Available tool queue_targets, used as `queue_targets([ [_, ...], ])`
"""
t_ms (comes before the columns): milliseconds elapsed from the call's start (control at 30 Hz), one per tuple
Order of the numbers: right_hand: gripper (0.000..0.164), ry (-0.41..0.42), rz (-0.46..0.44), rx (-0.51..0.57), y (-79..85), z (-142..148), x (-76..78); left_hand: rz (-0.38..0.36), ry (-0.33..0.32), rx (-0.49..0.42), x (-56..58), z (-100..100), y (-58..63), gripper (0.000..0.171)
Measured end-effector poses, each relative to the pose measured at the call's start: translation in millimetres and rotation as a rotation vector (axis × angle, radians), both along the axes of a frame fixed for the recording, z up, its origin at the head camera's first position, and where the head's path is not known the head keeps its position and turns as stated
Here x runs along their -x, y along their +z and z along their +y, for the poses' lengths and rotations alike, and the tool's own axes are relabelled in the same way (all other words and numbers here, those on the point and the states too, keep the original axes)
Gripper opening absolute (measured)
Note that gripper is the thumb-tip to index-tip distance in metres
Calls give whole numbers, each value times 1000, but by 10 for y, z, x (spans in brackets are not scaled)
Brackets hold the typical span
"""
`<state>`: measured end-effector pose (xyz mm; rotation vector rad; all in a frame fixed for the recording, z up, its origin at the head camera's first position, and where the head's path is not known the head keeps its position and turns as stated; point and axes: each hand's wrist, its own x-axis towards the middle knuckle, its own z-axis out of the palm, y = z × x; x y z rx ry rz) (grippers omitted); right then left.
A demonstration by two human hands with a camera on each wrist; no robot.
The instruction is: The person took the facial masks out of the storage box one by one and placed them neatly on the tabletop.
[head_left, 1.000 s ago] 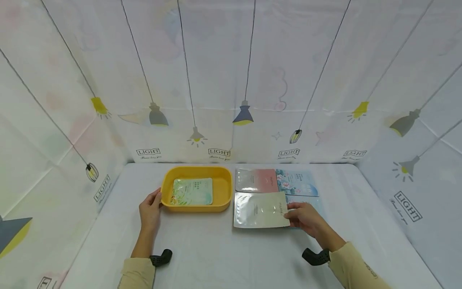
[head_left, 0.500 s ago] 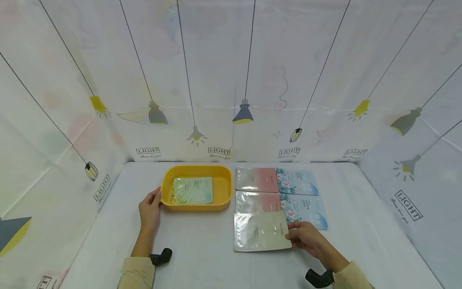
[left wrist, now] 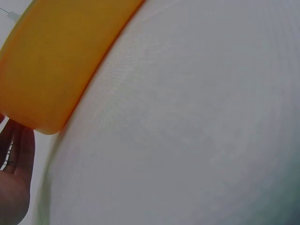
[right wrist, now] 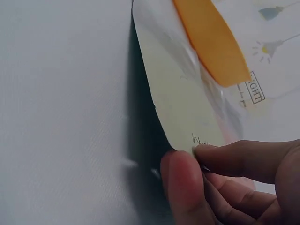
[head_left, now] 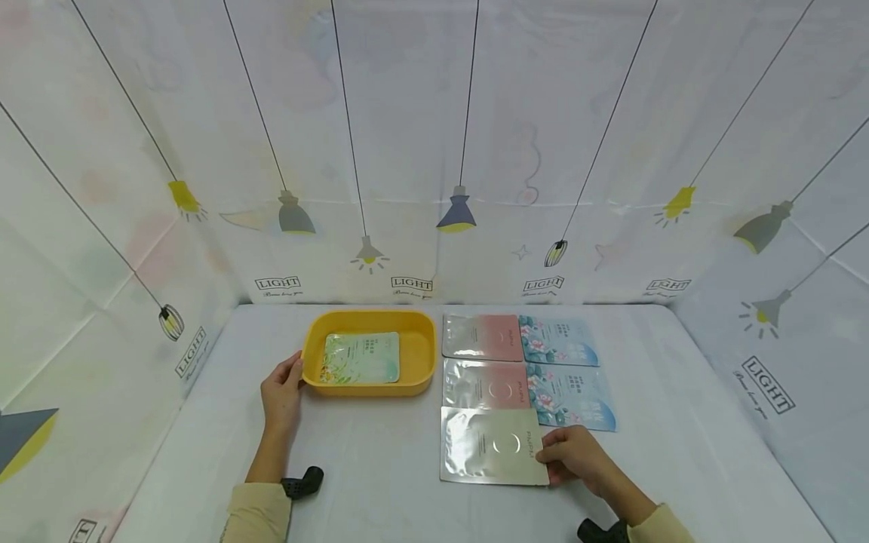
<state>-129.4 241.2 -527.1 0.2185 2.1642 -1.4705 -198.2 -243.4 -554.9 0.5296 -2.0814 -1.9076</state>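
In the head view my right hand [head_left: 573, 456] pinches the right edge of a pale green-beige sheet mask packet [head_left: 489, 445]. The right wrist view shows thumb and fingers on that packet's edge [right wrist: 178, 93], with a dark shadow beneath it. My left hand [head_left: 280, 392] touches the left end of a yellow tray [head_left: 414, 388]; in the left wrist view its fingers [left wrist: 26, 150] lie against the tray's outer wall [left wrist: 56, 61]. A green floral packet [head_left: 363, 358] lies flat inside the tray.
Two pink-and-silver packets [head_left: 482, 337] lie right of the tray, one behind the other. Beside them are two blue floral packets [head_left: 573, 396]. A white cloth [head_left: 380, 475] covers the table, and a lamp-print curtain [head_left: 407, 151] hangs around it.
My right hand has drawn the beige packet toward the front edge, uncovering the nearer pink packet and more of the nearer blue one. The left hand and tray stay put.
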Motion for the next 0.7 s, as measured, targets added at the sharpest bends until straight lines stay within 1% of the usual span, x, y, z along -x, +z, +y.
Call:
queue_targets([
  [100,23,13,14,-23,13,-3,-8,0,3,0,7,-3,-10,44],
  [233,18,26,26,-69,39,-10,-6,-19,3,-21,8,-13,-11,43],
  [400,14,25,54,-175,112,-16,21,-41,-3,-29,-16,-11,2,44],
  [533,14,6,73,-226,171,-23,88,-31,12,-22,-7,-11,-11,44],
  [700,20,5,100,-219,286,-55,204,-23,16,-13,8,-6,-9,43],
])
